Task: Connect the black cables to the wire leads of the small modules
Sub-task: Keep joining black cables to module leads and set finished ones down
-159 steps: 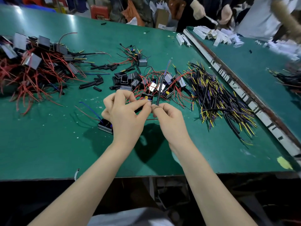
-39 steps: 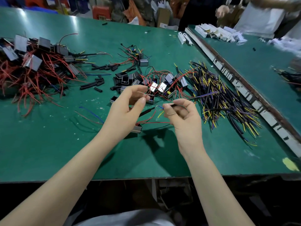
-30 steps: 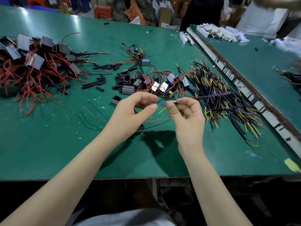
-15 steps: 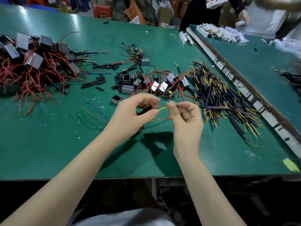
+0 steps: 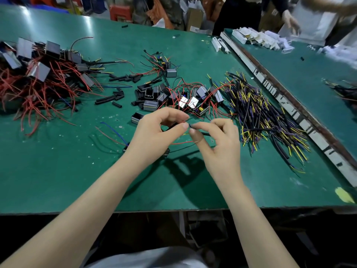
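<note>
- The left hand (image 5: 154, 135) is pinching a thin wire lead between thumb and forefinger, just above the green table (image 5: 58, 171).
- The right hand (image 5: 218, 140) is pinching the end of a black cable (image 5: 204, 134), its tip meeting the left hand's pinch.
- A small module (image 5: 166, 152) is lying on the table, partly hidden under the left hand, with a red lead (image 5: 181, 143) running from it.
- Loose modules (image 5: 173, 99) are sitting just beyond the hands.
- A pile of black cables (image 5: 266, 120) is lying to the right of them.
- Modules with red wires (image 5: 34, 82) are heaped at far left.
</note>
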A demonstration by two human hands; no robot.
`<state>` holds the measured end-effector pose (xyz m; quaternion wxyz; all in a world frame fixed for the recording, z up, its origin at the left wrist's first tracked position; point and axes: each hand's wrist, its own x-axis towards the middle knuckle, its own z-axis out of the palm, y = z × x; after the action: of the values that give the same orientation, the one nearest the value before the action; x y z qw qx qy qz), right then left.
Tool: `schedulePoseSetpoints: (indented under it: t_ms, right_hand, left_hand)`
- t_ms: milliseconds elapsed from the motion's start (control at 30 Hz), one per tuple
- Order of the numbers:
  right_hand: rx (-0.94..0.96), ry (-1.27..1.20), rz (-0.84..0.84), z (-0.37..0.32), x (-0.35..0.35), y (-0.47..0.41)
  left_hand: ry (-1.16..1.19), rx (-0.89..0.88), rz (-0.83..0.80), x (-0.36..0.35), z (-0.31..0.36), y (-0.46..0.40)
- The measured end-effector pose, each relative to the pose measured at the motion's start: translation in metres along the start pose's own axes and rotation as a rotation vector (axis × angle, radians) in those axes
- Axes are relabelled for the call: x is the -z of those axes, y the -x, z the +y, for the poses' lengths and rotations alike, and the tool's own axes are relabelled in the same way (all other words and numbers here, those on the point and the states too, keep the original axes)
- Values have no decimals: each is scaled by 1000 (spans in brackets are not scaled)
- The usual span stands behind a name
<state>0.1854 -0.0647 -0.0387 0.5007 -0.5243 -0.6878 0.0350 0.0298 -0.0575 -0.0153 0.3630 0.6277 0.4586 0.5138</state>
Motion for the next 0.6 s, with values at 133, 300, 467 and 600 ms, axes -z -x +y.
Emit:
schedulePoseSetpoints:
  t_ms: [133, 300, 467, 600]
  right_hand:
    - [130, 88, 63, 2, -3, -2]
    - [25, 46, 49, -2, -11, 2]
    - [-198, -124, -40, -4, -10, 2]
    - [-279, -157, -63, -7, -12, 2]
  left_hand:
    - [30, -5, -12, -2, -2, 1]
    - [91, 3, -14, -6, -6, 1]
    - [135, -2, -56, -6, -10, 5]
    - [197, 7, -31, -5, -13, 8]
